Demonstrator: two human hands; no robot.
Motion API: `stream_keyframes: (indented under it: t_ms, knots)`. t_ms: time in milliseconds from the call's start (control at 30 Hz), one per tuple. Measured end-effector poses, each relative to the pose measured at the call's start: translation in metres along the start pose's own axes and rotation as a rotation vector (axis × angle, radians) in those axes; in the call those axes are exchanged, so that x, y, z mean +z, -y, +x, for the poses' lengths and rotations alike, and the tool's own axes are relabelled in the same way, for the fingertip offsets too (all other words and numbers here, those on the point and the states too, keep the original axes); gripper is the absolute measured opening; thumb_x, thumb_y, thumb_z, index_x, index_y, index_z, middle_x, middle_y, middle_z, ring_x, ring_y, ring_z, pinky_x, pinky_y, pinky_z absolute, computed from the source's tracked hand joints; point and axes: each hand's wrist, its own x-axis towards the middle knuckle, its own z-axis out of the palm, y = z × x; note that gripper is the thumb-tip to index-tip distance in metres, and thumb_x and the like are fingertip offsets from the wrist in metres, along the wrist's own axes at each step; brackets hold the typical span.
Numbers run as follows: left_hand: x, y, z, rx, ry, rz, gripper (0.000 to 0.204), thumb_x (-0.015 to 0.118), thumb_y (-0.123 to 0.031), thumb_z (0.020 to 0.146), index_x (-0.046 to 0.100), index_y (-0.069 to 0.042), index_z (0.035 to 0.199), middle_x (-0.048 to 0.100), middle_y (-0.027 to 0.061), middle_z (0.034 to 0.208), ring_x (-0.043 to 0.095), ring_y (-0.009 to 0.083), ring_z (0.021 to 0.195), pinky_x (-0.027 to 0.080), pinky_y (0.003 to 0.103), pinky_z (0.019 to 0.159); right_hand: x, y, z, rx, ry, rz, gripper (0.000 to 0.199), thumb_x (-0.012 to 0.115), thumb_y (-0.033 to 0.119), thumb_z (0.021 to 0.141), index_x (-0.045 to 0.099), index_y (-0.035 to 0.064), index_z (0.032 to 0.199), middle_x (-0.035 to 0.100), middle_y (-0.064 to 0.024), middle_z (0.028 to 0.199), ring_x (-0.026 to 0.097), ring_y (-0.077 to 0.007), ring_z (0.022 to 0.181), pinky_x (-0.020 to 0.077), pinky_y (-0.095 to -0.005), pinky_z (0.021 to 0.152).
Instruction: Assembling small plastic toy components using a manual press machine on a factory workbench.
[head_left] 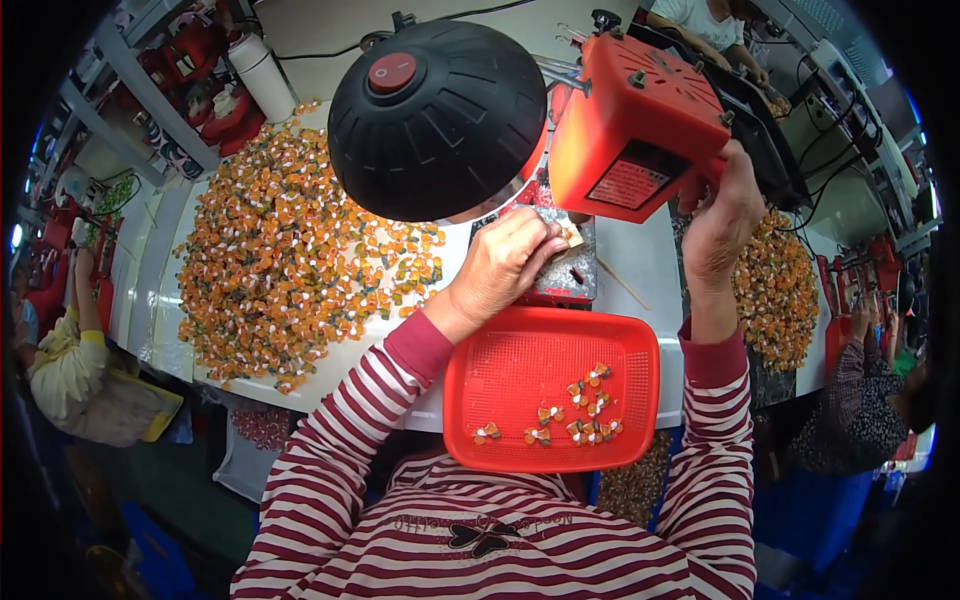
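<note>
A small hand press with a red metal head (640, 140) stands in front of me. My right hand (725, 215) is wrapped round the red handle at the right side of that head. Under the head, my left hand (512, 255) has its fingers pinched together at a small pale block (570, 237) on the press's speckled base (567, 280); whatever is between the fingertips is hidden. A black dome-shaped lamp (437, 120) with a red switch covers part of the work spot. Just below my hands, a red plastic basket (480, 350) holds several small orange-and-white pieces (590, 430).
Left lies a wide heap of small orange, white and dark pieces (280, 260); another heap (775, 290) is at right. A thin wooden stick (622, 282) rests beside the press. A white cylinder (262, 75) stands at the back left. Other people work at both sides and opposite.
</note>
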Motion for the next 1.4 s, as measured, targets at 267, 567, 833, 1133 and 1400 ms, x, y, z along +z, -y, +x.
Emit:
stream_keyframes:
  t_ms: [267, 567, 833, 1133, 1400]
  knots:
    - [-0.029, -0.016, -0.02, -0.032, -0.053, -0.029, 0.018, 0.071, -0.003, 0.072, 0.055, 0.001, 0.078, 0.053, 0.0111, 0.069, 0.056, 0.0259, 0.062, 0.047, 0.031, 0.057, 0.024, 0.009, 0.056, 0.069, -0.039, 0.201, 0.054, 0.036, 0.049, 0.093, 0.061, 0.0014, 0.095, 0.043, 0.0025, 0.052, 0.037, -0.0034, 0.044, 0.026, -0.0186, 0.043]
    - [-0.114, 0.057, -0.032, -0.333, 0.413, 0.635, 0.023, 0.067, -0.013, 0.076, 0.061, 0.003, 0.092, 0.061, 0.0174, 0.089, 0.058, 0.0312, 0.084, 0.046, 0.041, 0.075, 0.002, -0.004, -0.056, 0.555, 0.202, 0.067, 0.05, 0.028, 0.041, 0.097, 0.056, -0.0004, 0.104, 0.041, 0.0023, 0.052, 0.037, -0.0041, 0.045, 0.0284, -0.0189, 0.042]
    - [-0.106, 0.065, -0.033, -0.135, 0.362, 0.759, 0.021, 0.054, -0.019, 0.089, 0.057, -0.007, 0.106, 0.063, 0.0169, 0.09, 0.062, 0.0322, 0.083, 0.048, 0.037, 0.072, 0.003, 0.026, -0.074, 0.542, 0.487, 0.123, 0.039, 0.036, 0.033, 0.097, 0.056, 0.0008, 0.1, 0.045, 0.0003, 0.055, 0.039, -0.0047, 0.047, 0.0326, -0.0189, 0.045]
    - [-0.06, -0.035, -0.005, -0.171, 0.286, 0.002, 0.017, 0.063, -0.003, 0.081, 0.057, 0.004, 0.095, 0.06, 0.0133, 0.086, 0.063, 0.0226, 0.075, 0.05, 0.029, 0.062, 0.04, 0.004, -0.089, -0.173, 0.533, -0.171, 0.019, 0.047, 0.011, 0.094, 0.053, -0.0006, 0.107, 0.061, -0.0051, 0.072, 0.059, -0.0096, 0.059, 0.0453, -0.0239, 0.051]
    - [-0.033, -0.032, -0.022, -0.333, 0.08, -0.244, 0.017, 0.068, -0.002, 0.076, 0.059, 0.004, 0.09, 0.059, 0.0098, 0.077, 0.061, 0.0179, 0.07, 0.049, 0.029, 0.06, 0.03, 0.003, -0.1, 0.806, 0.607, 0.418, 0.017, 0.046, 0.012, 0.094, 0.055, -0.001, 0.101, 0.057, -0.0045, 0.069, 0.055, -0.008, 0.053, 0.0445, -0.02, 0.049]
